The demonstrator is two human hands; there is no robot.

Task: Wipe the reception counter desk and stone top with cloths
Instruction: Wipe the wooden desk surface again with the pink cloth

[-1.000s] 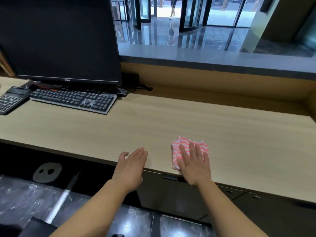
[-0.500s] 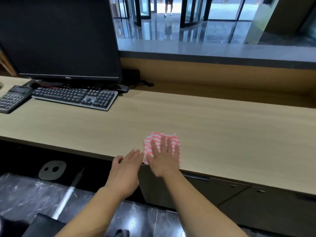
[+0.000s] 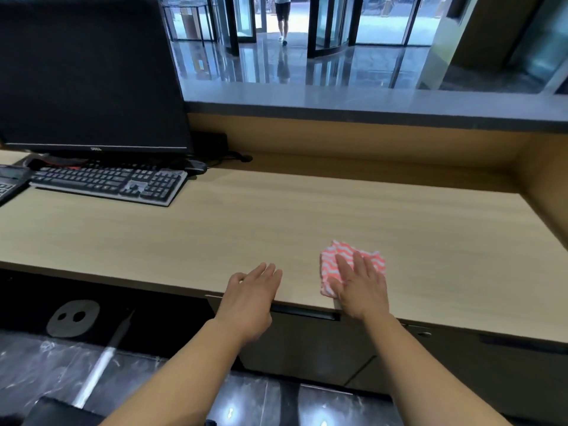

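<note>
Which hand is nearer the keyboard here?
Left. The left hand is at the front edge of the desk, to the right of the keyboard; the right hand presses the striped cloth farther right.

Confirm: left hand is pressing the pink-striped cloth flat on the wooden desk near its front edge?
Wrong hand. The right hand presses the pink-striped cloth flat on the wooden desk near its front edge. The left hand is open beside it, holding nothing. The head view shows this.

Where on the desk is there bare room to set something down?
Bare desk runs from the keyboard rightward to the wall, behind the cloth under the right hand. A patch lies before the keyboard. Crowded: monitor, keyboard, calculator at left.
</note>
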